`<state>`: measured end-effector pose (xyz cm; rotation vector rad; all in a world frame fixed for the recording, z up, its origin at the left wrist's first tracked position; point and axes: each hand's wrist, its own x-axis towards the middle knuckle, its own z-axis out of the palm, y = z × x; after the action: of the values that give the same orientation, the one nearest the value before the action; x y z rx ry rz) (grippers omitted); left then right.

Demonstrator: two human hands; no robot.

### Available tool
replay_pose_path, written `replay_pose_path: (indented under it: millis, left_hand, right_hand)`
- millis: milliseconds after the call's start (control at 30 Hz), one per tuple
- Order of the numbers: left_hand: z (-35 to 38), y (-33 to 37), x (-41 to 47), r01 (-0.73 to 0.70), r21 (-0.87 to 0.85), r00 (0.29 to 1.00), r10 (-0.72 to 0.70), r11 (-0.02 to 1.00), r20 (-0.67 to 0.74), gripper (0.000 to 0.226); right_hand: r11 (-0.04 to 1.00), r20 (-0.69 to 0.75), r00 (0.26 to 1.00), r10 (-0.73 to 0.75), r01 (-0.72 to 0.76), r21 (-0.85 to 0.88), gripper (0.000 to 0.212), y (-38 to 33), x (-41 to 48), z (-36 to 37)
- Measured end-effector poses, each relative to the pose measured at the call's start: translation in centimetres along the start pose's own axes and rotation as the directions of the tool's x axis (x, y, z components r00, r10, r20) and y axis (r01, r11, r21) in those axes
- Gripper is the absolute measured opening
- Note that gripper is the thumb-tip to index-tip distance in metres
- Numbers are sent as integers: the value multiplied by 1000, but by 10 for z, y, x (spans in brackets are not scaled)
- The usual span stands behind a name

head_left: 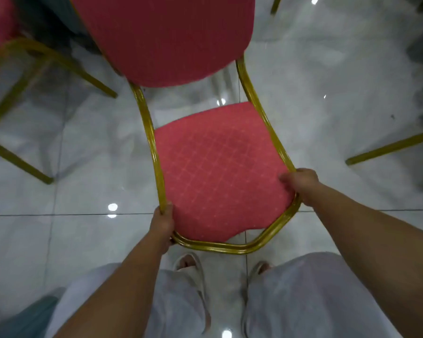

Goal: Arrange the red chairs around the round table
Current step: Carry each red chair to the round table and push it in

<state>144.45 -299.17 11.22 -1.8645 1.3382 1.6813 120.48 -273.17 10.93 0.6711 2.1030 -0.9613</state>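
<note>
Red chair [220, 167] centre, seat facing near, backrest far; left hand [163, 224] clamped on gold frame at near-left corner, right hand [300, 185] gripping right seat edge; second red chair [15, 69] far left; stray chair leg [391, 147] right; glossy tiled floor [83, 240] beneath

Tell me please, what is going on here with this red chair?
A person stands over a red padded chair with a gold metal frame, its back turned away. The left hand grips the frame at the seat's near left corner; the right hand grips the seat's right edge. Gold legs of other chairs stand on the glossy pale tiled floor at both sides. Whether the held chair is lifted, I cannot tell.
</note>
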Motion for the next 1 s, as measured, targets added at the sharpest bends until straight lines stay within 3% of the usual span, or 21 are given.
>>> replay_pose_path:
  millis: [267, 433, 500, 633, 733, 833, 1000]
  left_hand:
    - [-116, 96, -245, 37, 95, 992, -48, 995, 114, 37]
    - [-171, 164, -358, -142, 190, 970, 99, 971, 222, 27]
    - [-189, 189, -389, -196, 187, 956, 145, 963, 255, 28]
    - [-206, 227, -431, -245, 68, 931, 215, 967, 296, 33]
    - [-205, 246, -451, -298, -81, 916, 309, 951, 255, 40]
    - [-206, 256, -467, -410, -89, 883, 419, 908, 210, 43]
    - [-210, 250, -487, -492, 67, 869, 484, 868, 100, 61]
  right_hand:
    - [988, 11, 999, 43, -41, -148, 40, -114, -244, -116]
    - [979, 78, 995, 56, -40, -199, 16, -194, -358, -193]
    - [984, 61, 998, 17, -6, -177, 7, -224, -389, -212]
    - [980, -22, 984, -179, 176, -98, 11, -270, -440, -224]
    - [920, -18, 922, -387, 386, -64, 34, -291, -467, -219]
    - [760, 9, 768, -641, 636, -130, 47, -301, -493, -207]
    - [609, 292, 639, -711, 768, -199, 56, -302, -522, -177]
